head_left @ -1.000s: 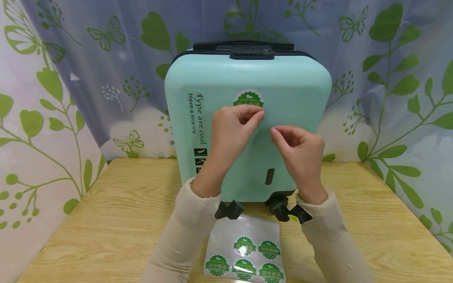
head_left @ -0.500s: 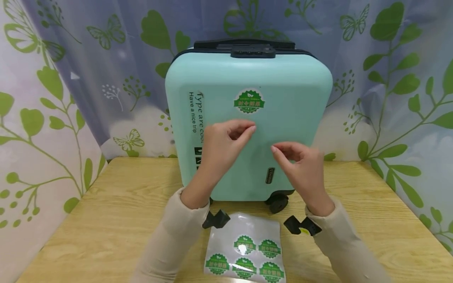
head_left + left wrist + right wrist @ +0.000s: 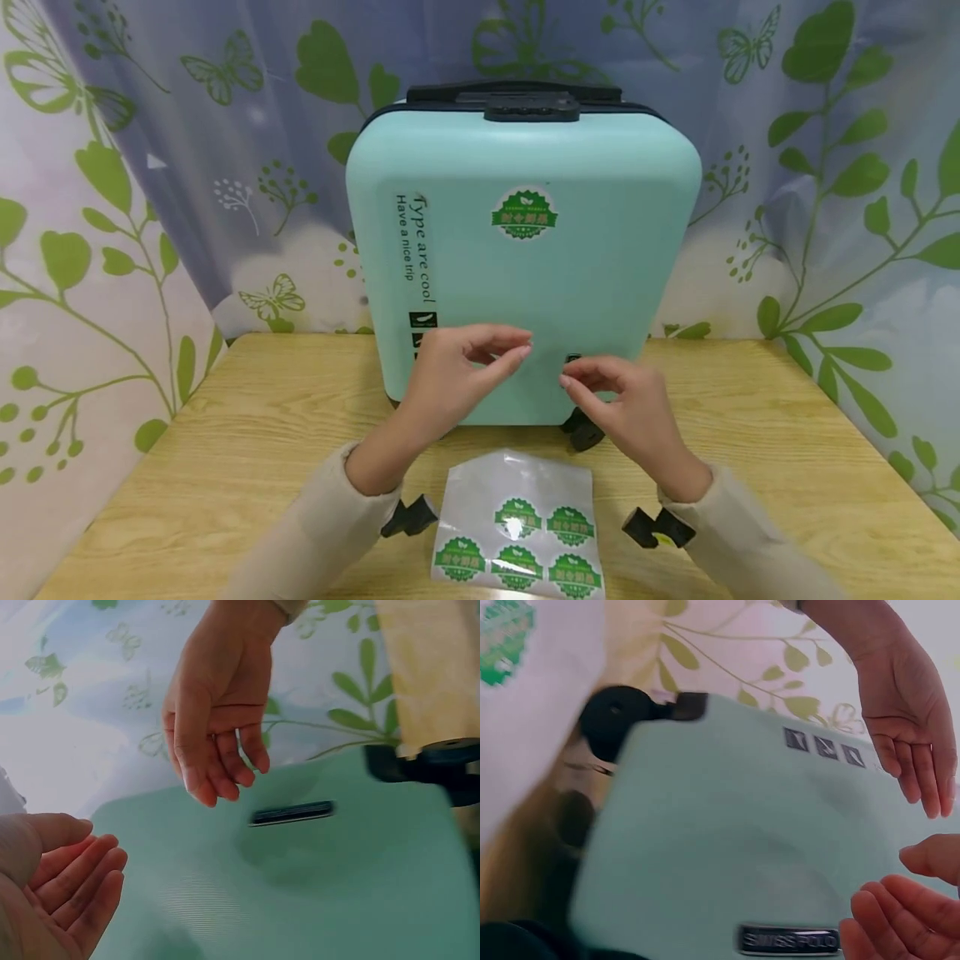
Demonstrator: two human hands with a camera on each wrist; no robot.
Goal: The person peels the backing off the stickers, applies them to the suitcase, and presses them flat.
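A green round sticker (image 3: 525,214) lies flat on the upper front of a mint-green suitcase (image 3: 600,267), which stands upright. My left hand (image 3: 461,371) hovers before the suitcase's lower front, fingers loosely curved and nothing between them. Beside it, to the right, my right hand (image 3: 630,408) is held the same way, partly covering the small dark nameplate (image 3: 789,940). Both wrist views show the fingers relaxed and holding nothing. Below the hands, a sticker sheet (image 3: 476,483) with several green stickers lies on the table.
The wooden table (image 3: 285,417) stands against patterned curtains (image 3: 225,167). A black suitcase wheel (image 3: 582,429) touches the table near my right hand. Printed lettering (image 3: 415,250) runs down the suitcase's left side, and a black handle (image 3: 517,93) tops it.
Both hands have come down from the sticker area toward the suitcase's bottom, uncovering the whole green sticker. The sheet and suitcase have stayed in place.
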